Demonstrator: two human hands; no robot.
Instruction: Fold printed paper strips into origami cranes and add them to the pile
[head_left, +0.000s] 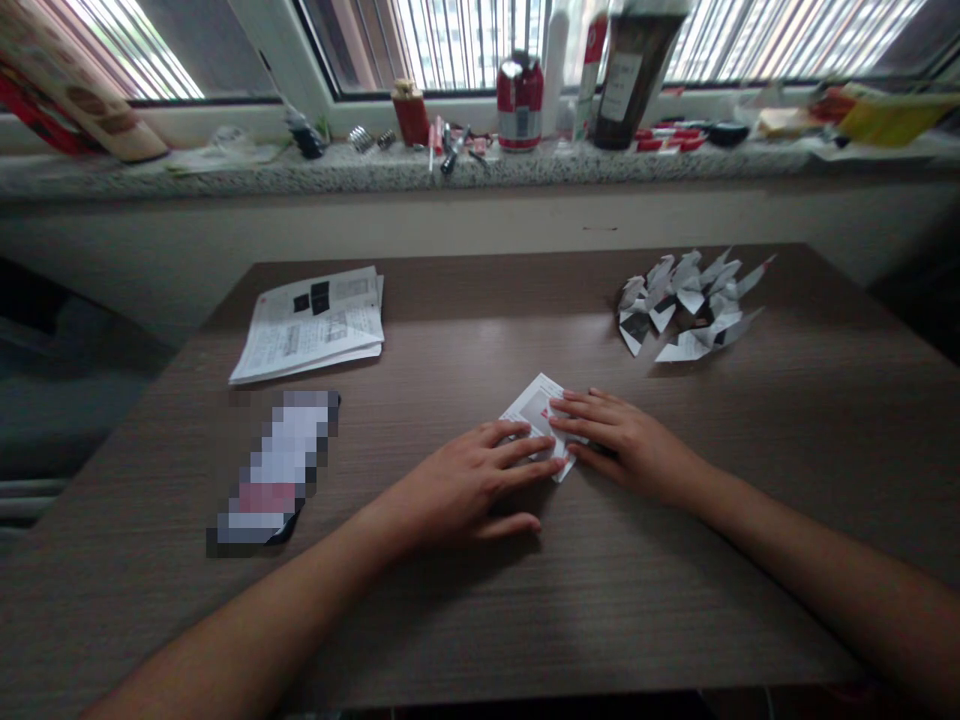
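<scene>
A small folded piece of printed paper (534, 400) lies flat on the brown table (465, 330), one corner pointing away from me. My left hand (491, 475) rests on its near left side, fingers stretched out and thumb apart on the tabletop side. From the right, my right hand (619, 440) lays its extended fingers on the paper's right edge. The fingers of both hands cover much of the sheet, so its folds are partly hidden. Neither hand grips anything.
A stack of printed sheets (315, 325) lies at the back left, with a blurred-out phone (289, 460) nearer me. Folded paper pieces (690, 305) stand in a ring at the back right. On the stone windowsill (375, 175) are a red can (520, 105) and several small items.
</scene>
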